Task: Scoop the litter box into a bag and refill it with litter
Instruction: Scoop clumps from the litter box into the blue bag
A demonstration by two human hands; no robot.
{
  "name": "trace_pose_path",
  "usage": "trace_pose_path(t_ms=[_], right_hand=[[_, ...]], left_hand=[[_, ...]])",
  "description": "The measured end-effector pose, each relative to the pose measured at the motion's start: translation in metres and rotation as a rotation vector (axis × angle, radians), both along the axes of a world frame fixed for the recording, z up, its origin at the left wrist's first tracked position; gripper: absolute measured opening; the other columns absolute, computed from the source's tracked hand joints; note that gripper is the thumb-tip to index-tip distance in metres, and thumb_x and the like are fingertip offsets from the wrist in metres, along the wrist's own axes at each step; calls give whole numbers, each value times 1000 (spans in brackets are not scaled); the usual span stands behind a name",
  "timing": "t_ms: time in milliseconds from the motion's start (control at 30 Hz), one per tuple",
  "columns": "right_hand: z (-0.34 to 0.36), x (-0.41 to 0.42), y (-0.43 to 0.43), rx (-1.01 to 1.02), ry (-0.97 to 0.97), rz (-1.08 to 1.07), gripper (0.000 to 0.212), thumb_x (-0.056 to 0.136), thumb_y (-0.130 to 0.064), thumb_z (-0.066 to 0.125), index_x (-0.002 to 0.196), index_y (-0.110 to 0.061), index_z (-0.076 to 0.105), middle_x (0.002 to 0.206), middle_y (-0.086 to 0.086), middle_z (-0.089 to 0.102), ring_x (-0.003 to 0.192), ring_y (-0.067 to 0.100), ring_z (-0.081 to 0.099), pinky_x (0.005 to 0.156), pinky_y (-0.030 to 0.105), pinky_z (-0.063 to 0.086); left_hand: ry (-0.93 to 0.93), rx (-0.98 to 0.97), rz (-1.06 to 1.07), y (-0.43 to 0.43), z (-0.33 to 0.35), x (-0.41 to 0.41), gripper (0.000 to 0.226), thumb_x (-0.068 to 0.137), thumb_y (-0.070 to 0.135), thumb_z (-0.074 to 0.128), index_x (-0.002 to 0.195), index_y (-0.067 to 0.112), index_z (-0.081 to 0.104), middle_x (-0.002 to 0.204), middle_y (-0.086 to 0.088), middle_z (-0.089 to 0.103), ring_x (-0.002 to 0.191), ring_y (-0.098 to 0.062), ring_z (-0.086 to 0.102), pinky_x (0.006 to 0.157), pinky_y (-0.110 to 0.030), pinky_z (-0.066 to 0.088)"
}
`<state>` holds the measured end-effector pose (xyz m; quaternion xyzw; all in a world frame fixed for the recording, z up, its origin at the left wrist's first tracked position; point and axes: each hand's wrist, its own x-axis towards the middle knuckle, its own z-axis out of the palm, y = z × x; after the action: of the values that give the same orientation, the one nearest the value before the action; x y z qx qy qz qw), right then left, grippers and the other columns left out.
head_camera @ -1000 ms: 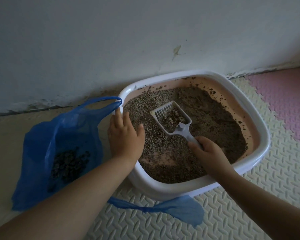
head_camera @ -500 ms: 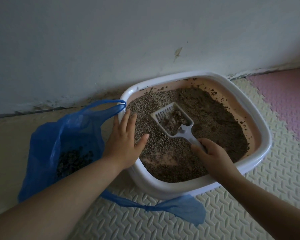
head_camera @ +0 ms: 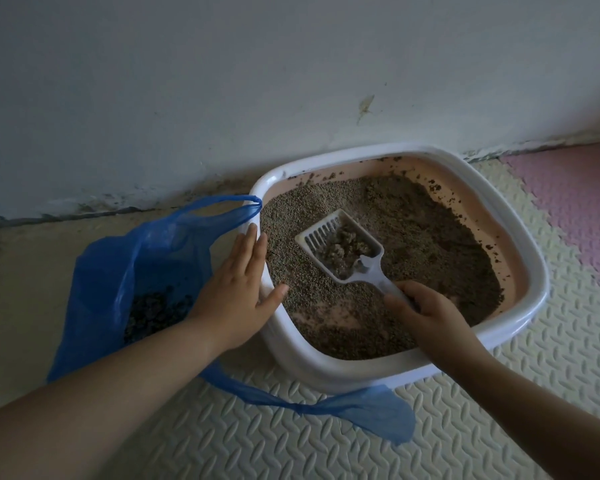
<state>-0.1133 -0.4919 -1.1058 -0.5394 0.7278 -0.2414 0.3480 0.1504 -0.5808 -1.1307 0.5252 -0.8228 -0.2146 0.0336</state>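
in litter box (head_camera: 539, 289), scoop (head_camera: 369, 269) in right grip (head_camera: 430, 317)

Just one camera here, head-worn and wide-angle. Looks forward and down from above, pretty close up. Puts the litter box (head_camera: 326, 375) centre-right, filling a big chunk of the frame, scoop (head_camera: 343, 251) about dead centre. Catches the wall (head_camera: 222, 81) across the whole upper half, the foam mat (head_camera: 291, 452) along the bottom and right, the blue bag (head_camera: 111, 271) at left. Takes in the left hand (head_camera: 236, 299) and right hand (head_camera: 430, 317) near centre, reaching in from the lower corners.
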Motion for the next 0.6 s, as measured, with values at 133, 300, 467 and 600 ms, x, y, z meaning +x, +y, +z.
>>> trace_pose_path(t_ms=[133, 300, 467, 600], right_hand=[[8, 11, -3, 3, -28, 47, 19, 95, -34, 51, 90, -20, 62, 72, 15, 58, 50, 12, 47, 51, 27, 40], [23, 40, -13, 20, -79, 215, 10, 93, -31, 53, 96, -29, 63, 78, 5, 64, 66, 17, 59, 61, 36, 49], [34, 71, -36, 47, -68, 450, 10, 93, -28, 55, 92, -29, 65, 67, 2, 58, 53, 10, 50, 51, 23, 38], [31, 96, -53, 129, -44, 569, 14, 93, -30, 56, 82, -26, 63, 57, -11, 50, 50, 0, 43, 52, 21, 36]], left_hand=[[-55, 12, -55, 5, 17, 11, 81, 93, 60, 30, 151, 22, -11, 155, 8, -28, 144, -9, -14, 116, -31, 5], [-120, -283, -150, 9, 54, 62, 65, 86, 33, 63, 143, 15, 38, 154, -3, 28, 142, -18, 22, 112, -40, 29], [-307, -392, 5, 10, 68, 118, 54, 70, 26, 77, 120, 12, 63, 145, -14, 41, 133, -31, 37, 101, -48, 39], [-352, -343, 70, 14, 65, 137, 49, 66, 22, 81, 112, 11, 66, 129, -17, 53, 111, -38, 55, 83, -47, 50]])
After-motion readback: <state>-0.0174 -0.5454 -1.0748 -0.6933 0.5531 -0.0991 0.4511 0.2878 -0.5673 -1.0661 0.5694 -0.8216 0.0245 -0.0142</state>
